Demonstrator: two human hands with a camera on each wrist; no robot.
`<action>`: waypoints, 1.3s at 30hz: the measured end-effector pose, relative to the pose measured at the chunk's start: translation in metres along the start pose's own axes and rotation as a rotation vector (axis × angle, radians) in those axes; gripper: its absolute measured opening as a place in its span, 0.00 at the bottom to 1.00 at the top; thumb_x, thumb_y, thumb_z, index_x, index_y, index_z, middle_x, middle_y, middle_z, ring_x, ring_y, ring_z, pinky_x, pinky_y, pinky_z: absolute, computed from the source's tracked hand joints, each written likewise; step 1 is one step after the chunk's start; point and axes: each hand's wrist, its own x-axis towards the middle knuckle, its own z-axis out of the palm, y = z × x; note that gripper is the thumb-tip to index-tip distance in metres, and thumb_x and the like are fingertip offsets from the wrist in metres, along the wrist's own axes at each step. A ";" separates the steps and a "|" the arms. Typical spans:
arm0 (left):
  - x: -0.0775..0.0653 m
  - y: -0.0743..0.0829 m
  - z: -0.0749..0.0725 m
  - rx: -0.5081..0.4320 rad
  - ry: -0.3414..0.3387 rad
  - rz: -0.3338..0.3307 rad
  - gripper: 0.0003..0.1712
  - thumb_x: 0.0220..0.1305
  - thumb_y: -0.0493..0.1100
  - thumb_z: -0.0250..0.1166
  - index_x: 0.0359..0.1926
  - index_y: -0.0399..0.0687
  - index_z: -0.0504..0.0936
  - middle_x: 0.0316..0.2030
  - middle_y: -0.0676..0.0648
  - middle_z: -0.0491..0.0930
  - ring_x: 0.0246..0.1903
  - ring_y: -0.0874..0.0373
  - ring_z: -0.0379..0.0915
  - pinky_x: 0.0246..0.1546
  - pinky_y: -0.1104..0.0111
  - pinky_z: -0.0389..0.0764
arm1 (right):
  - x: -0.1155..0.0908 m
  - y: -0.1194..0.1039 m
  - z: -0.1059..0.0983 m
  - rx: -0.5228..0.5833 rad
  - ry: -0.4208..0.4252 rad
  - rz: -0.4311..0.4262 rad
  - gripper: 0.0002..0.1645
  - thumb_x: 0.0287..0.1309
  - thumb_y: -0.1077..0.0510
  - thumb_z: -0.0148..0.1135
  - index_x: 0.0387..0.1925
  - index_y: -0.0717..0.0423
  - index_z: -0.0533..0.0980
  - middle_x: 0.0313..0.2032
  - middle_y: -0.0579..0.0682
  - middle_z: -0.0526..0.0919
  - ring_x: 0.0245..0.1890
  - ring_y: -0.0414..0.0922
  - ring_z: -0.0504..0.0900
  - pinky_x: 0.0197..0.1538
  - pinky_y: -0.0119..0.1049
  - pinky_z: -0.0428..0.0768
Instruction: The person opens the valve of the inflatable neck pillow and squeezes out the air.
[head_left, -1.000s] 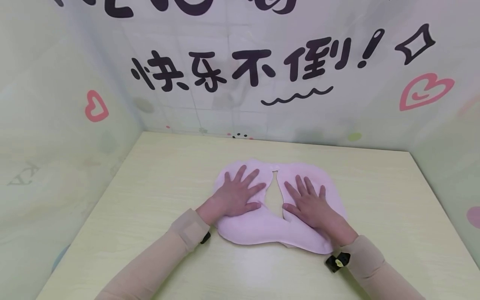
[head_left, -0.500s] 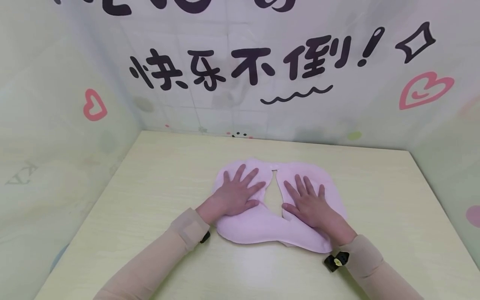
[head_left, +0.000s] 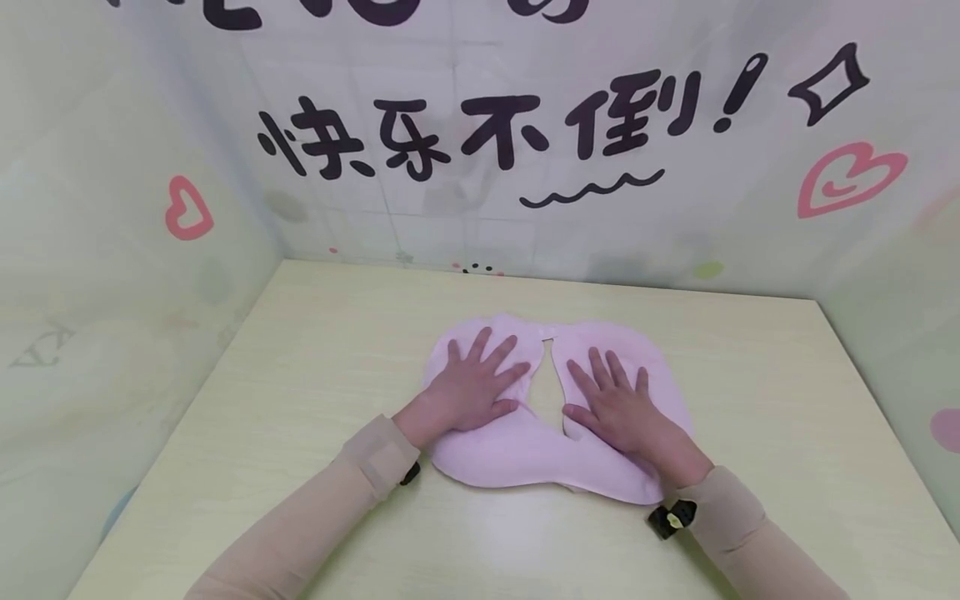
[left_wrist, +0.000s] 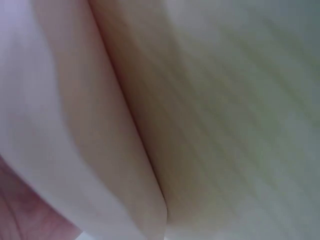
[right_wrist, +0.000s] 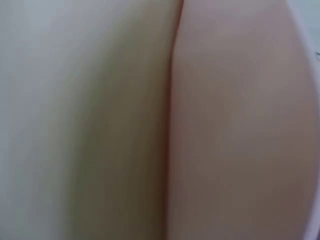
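Note:
A soft pink neck pillow [head_left: 510, 458] lies flat on the pale table, its two rounded lobes meeting at the far side around a narrow gap. My left hand [head_left: 476, 387] rests on the left lobe with fingers spread and thumb toward the gap. On the right lobe, my right hand [head_left: 618, 408] lies palm down, fingers also spread. In the left wrist view, the pillow's side [left_wrist: 110, 140] fills the left part, with some of the hand [left_wrist: 30, 215] at the lower corner. The right wrist view shows the pillow's edge [right_wrist: 240, 125] close up, against the tabletop.
The light wood-patterned table [head_left: 300, 350] is bounded by a printed white backdrop [head_left: 420, 242] behind and at both sides. A small black device [head_left: 672, 520] sits at the right sleeve cuff, and another black piece [head_left: 410, 473] is at the left cuff.
Both hands keep their places on the pillow. Only a very slight shift of the head view shows.

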 end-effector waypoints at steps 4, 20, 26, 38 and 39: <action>0.002 -0.003 -0.006 -0.078 -0.018 0.007 0.39 0.67 0.70 0.39 0.74 0.67 0.46 0.74 0.49 0.33 0.71 0.40 0.24 0.58 0.33 0.44 | 0.001 0.002 -0.014 0.012 0.003 -0.005 0.46 0.66 0.32 0.41 0.74 0.53 0.45 0.72 0.63 0.37 0.71 0.63 0.34 0.60 0.72 0.37; 0.035 -0.017 -0.020 -0.140 -0.100 -0.025 0.34 0.69 0.67 0.40 0.73 0.68 0.53 0.74 0.49 0.45 0.71 0.42 0.33 0.59 0.34 0.45 | 0.030 0.015 -0.019 -0.010 -0.062 0.057 0.48 0.66 0.31 0.38 0.74 0.53 0.40 0.72 0.63 0.35 0.70 0.64 0.33 0.60 0.71 0.35; 0.036 -0.019 -0.012 -0.217 -0.137 -0.047 0.34 0.69 0.67 0.42 0.72 0.67 0.55 0.73 0.49 0.48 0.70 0.40 0.41 0.58 0.35 0.54 | 0.028 0.014 -0.010 -0.004 -0.106 0.065 0.48 0.65 0.29 0.37 0.75 0.49 0.39 0.73 0.61 0.33 0.71 0.63 0.33 0.60 0.72 0.36; 0.041 -0.015 -0.017 -0.217 -0.121 -0.037 0.35 0.66 0.69 0.45 0.71 0.68 0.59 0.72 0.49 0.51 0.69 0.38 0.43 0.56 0.36 0.56 | 0.023 0.020 -0.012 -0.018 -0.084 0.072 0.49 0.64 0.28 0.35 0.75 0.49 0.39 0.73 0.60 0.32 0.71 0.62 0.31 0.60 0.71 0.34; 0.041 -0.014 -0.018 -0.216 -0.120 -0.038 0.35 0.66 0.70 0.45 0.71 0.68 0.59 0.72 0.49 0.51 0.69 0.38 0.44 0.56 0.36 0.56 | 0.023 0.020 -0.012 -0.016 -0.084 0.071 0.49 0.64 0.27 0.35 0.75 0.49 0.39 0.73 0.60 0.32 0.71 0.62 0.31 0.60 0.71 0.34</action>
